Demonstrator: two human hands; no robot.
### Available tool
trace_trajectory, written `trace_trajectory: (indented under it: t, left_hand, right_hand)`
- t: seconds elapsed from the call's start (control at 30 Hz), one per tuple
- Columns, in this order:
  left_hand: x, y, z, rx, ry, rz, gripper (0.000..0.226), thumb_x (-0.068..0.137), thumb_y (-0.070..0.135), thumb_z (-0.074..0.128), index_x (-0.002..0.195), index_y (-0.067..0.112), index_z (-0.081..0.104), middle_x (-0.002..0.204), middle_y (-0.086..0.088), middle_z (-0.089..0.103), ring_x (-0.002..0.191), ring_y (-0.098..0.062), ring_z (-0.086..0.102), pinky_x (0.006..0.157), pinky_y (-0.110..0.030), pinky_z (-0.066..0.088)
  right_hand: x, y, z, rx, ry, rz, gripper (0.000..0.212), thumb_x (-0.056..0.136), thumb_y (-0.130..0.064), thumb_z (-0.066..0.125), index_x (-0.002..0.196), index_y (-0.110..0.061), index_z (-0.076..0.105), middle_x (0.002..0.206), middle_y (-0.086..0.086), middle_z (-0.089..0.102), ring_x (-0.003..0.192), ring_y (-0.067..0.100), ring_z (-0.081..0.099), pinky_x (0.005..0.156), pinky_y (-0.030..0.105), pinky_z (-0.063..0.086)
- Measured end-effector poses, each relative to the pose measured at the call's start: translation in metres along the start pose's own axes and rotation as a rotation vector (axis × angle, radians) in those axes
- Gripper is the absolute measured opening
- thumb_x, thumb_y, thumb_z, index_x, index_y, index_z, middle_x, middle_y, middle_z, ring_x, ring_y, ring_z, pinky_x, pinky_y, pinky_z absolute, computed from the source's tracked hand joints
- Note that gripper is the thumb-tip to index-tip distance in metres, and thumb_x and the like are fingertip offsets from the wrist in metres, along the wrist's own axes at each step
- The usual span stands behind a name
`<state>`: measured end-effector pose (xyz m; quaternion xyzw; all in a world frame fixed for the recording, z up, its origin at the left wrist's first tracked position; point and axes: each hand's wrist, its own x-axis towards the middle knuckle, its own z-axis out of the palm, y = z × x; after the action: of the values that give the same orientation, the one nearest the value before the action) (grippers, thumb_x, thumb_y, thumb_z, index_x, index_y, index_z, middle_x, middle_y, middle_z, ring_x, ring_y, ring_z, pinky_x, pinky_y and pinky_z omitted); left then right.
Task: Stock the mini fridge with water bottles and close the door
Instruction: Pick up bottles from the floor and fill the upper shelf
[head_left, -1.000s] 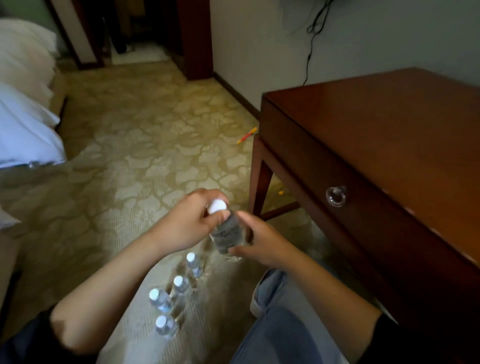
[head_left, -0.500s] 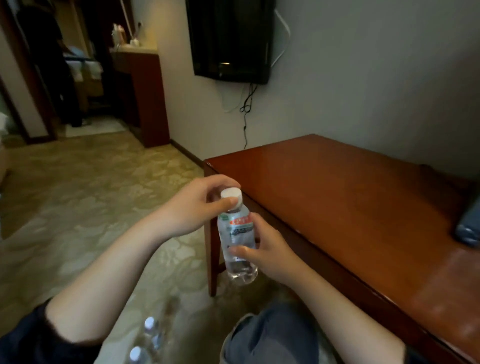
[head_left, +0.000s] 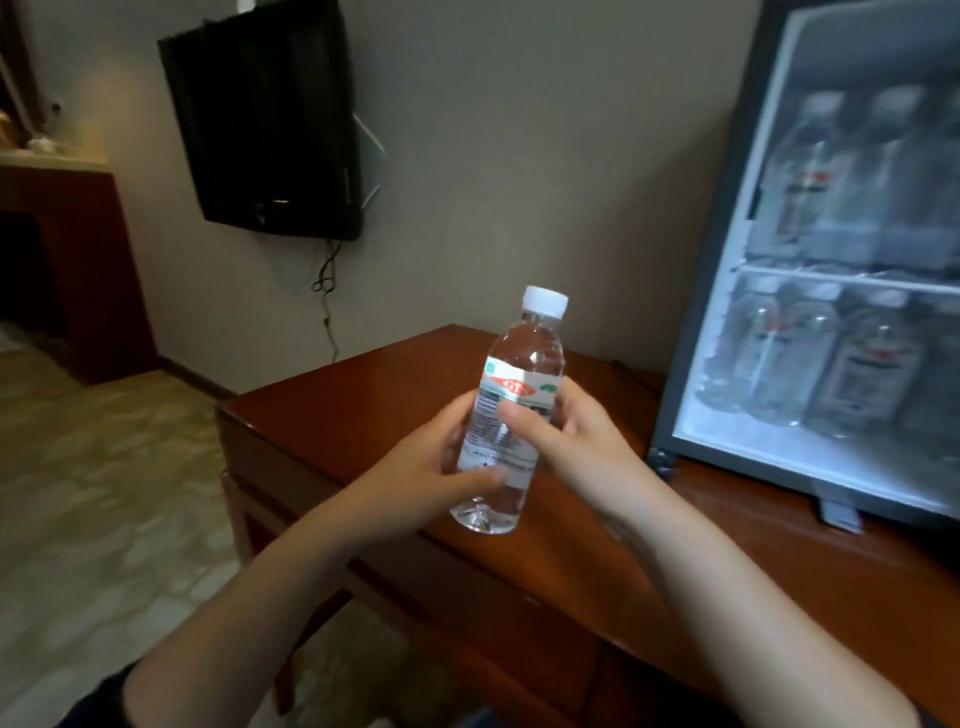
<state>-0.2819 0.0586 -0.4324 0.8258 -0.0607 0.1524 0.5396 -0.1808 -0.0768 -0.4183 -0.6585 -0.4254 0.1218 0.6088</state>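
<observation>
A clear water bottle (head_left: 511, 410) with a white cap and a red-and-white label is held upright in front of me, above the wooden desk (head_left: 363, 410). My left hand (head_left: 431, 467) grips its lower body from the left. My right hand (head_left: 571, 436) grips its label band from the right, thumb across the front. The mini fridge (head_left: 696, 322) stands on the desk at the right, its inside lit. Several bottles (head_left: 831, 364) stand on its two shelves. I cannot make out the fridge door.
A black TV (head_left: 265, 119) hangs on the wall behind the desk, with a cable dangling below it. A dark wooden cabinet (head_left: 67, 260) stands at the far left. Patterned carpet (head_left: 104, 493) covers the floor left of the desk.
The view has swung up and right, bringing the fridge into sight. The bottle has risen with both hands. My left hand has shifted from the cap down to the bottle's lower body.
</observation>
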Motion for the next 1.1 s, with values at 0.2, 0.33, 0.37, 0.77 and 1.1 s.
trace_trajectory:
  t: [0.2,0.33,0.37,0.77,1.1]
  left_hand:
    - [0.07,0.028,0.054,-0.023,0.001,0.171,0.056,0.087,0.018,0.063,0.127,0.049,0.04,0.122,0.016,0.062,0.114,-0.005,0.059,0.098,-0.034,0.049]
    - [0.116,0.055,0.089,0.01,-0.02,0.278,0.057,0.082,0.029,0.063,0.133,0.042,0.04,0.123,0.012,0.062,0.115,-0.007,0.059,0.102,-0.043,0.046]
    - [0.128,0.062,0.098,0.017,-0.022,0.304,0.056,0.081,0.03,0.062,0.132,0.041,0.041,0.122,0.012,0.063,0.114,-0.006,0.059,0.101,-0.043,0.046]
    - [0.265,0.147,0.203,0.016,-0.029,0.486,0.061,0.078,0.028,0.072,0.13,0.038,0.044,0.108,0.011,0.069,0.1,-0.004,0.065,0.093,-0.033,0.051]
    - [0.342,0.165,0.264,0.05,0.015,0.456,0.065,0.086,0.029,0.064,0.142,0.033,0.031,0.129,0.004,0.057,0.116,-0.015,0.055,0.099,-0.037,0.047]
  right_hand:
    - [-0.007,-0.029,-0.083,-0.133,0.18,-0.01,0.023,0.092,-0.02,0.058,0.112,-0.011,0.059,0.109,0.012,0.069,0.101,0.023,0.067,0.088,0.038,0.054]
    - [-0.016,-0.055,-0.139,-0.19,0.219,0.079,0.02,0.094,-0.028,0.055,0.11,-0.018,0.06,0.101,0.002,0.071,0.085,0.01,0.069,0.065,0.025,0.057]
    - [-0.018,-0.062,-0.153,-0.23,0.235,0.105,0.023,0.093,-0.032,0.054,0.111,-0.019,0.061,0.102,0.001,0.071,0.087,0.012,0.068,0.066,0.026,0.056]
    - [-0.012,-0.103,-0.281,-0.495,0.8,-0.037,0.035,0.068,-0.047,0.067,0.095,-0.026,0.064,0.093,-0.001,0.073,0.089,0.022,0.07,0.083,0.05,0.055]
    - [0.009,-0.097,-0.354,-0.581,1.098,0.085,0.044,0.086,-0.041,0.063,0.12,-0.018,0.046,0.114,0.0,0.063,0.112,0.028,0.058,0.089,0.036,0.043]
